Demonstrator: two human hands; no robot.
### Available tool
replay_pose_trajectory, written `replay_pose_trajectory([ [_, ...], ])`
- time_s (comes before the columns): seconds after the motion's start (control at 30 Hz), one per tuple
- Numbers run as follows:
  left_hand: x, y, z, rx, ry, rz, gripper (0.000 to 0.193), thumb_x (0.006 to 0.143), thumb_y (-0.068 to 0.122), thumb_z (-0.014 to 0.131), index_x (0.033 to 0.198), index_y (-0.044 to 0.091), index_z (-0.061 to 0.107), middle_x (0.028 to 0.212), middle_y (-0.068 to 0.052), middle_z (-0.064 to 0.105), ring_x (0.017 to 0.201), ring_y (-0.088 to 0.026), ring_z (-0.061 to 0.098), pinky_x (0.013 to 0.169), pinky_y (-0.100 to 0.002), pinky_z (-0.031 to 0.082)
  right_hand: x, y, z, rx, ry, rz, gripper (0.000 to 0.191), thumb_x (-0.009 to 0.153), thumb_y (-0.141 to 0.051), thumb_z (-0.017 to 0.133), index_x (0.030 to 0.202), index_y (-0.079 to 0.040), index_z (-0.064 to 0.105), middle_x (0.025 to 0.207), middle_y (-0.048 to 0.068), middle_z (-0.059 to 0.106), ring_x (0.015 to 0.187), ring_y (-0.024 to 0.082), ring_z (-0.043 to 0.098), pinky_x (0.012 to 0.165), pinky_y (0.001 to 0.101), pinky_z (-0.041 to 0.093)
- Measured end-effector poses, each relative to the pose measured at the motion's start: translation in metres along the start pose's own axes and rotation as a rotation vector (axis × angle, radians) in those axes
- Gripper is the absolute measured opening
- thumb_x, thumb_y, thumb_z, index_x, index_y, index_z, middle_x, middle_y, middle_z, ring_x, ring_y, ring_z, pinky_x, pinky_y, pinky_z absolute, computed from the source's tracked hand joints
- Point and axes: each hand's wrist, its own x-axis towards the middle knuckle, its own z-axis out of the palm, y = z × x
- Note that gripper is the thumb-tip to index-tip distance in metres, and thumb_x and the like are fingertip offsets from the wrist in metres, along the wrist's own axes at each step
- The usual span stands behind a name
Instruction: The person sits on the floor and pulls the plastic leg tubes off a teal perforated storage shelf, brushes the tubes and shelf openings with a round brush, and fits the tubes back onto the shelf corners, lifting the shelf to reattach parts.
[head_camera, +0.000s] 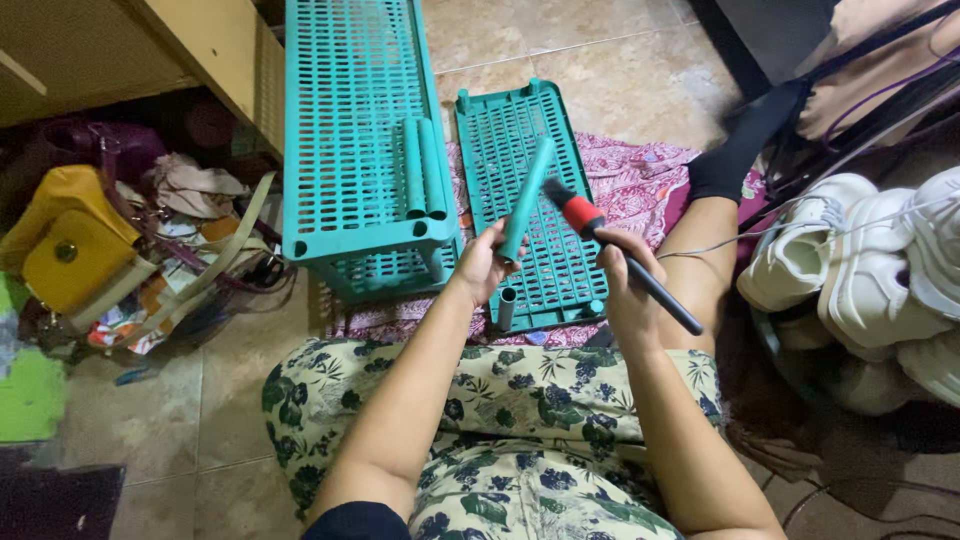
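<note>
The left hand (482, 262) is wrapped tight around a green plastic tube (526, 198), holding it near its low end so the tube points up and away. The right hand (622, 262) is closed around a black brush with a red collar (620, 258), and the dark brush tip sits right at the side of the tube, touching it or nearly so. Under both hands lies a flat green shelf panel (525, 160) full of little holes, on a pink patterned cloth (640, 180), and another short tube (506, 308) stands in its near corner. A bigger green rack (350, 130) sits just to the left with two more tubes (424, 168) lying on top. White shoes (850, 260) are piled on the right, and a yellow bag (65, 240) is on the left. The tube looks smooth and is gripped only at one end, so I think a hard push from the brush could make it twist or slip out and drop onto the panel
</note>
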Motion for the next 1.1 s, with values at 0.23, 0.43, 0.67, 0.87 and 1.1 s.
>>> replay_pose_trajectory([
  [0.23,-0.021,0.009,-0.001,0.025,0.139,-0.004,0.033,0.1,0.043,0.061,0.105,0.011,0.065,0.087,-0.002,0.063,0.067,-0.01,0.054,0.052,-0.025,0.041,-0.01,0.002,0.016,0.122,-0.061,0.145,0.013,0.105,-0.009,0.064,0.117,-0.003,0.067,0.092,0.005,0.067,0.081,0.009,0.063,0.075,0.0239,0.05],
  [0.43,-0.027,0.005,0.0,-0.019,0.113,-0.049,0.039,0.1,0.048,0.064,0.106,0.009,0.063,0.086,-0.002,0.061,0.067,-0.011,0.056,0.053,-0.025,0.044,-0.009,0.005,0.022,0.016,-0.017,0.023,0.017,0.104,-0.009,0.063,0.119,-0.002,0.066,0.093,0.003,0.067,0.084,0.008,0.063,0.078,0.0226,0.051],
  [0.67,-0.03,0.001,-0.006,-0.007,0.061,-0.056,0.043,0.105,0.042,0.06,0.134,0.011,0.061,0.093,-0.004,0.064,0.07,-0.011,0.058,0.059,-0.025,0.049,-0.007,0.001,0.024,0.094,-0.072,0.136,0.013,0.107,-0.012,0.061,0.112,-0.002,0.068,0.091,0.004,0.068,0.079,0.008,0.062,0.072,0.0228,0.051],
  [0.87,-0.036,0.006,-0.016,-0.052,-0.062,-0.021,0.049,0.102,0.039,0.054,0.148,0.02,0.053,0.094,-0.003,0.065,0.074,-0.01,0.06,0.063,-0.024,0.051,0.0,-0.003,0.03,-0.138,-0.061,-0.124,0.017,0.104,-0.011,0.061,0.118,-0.002,0.065,0.097,0.004,0.067,0.086,0.008,0.065,0.078,0.0247,0.052],
  [1.1,-0.034,0.01,-0.027,-0.025,-0.026,0.023,0.043,0.112,0.043,0.062,0.14,0.01,0.057,0.095,0.002,0.06,0.076,-0.009,0.06,0.061,-0.023,0.047,0.006,-0.004,0.045,0.06,-0.12,-0.004,0.012,0.106,-0.007,0.062,0.116,-0.003,0.067,0.093,0.003,0.064,0.083,0.009,0.06,0.076,0.0254,0.05],
])
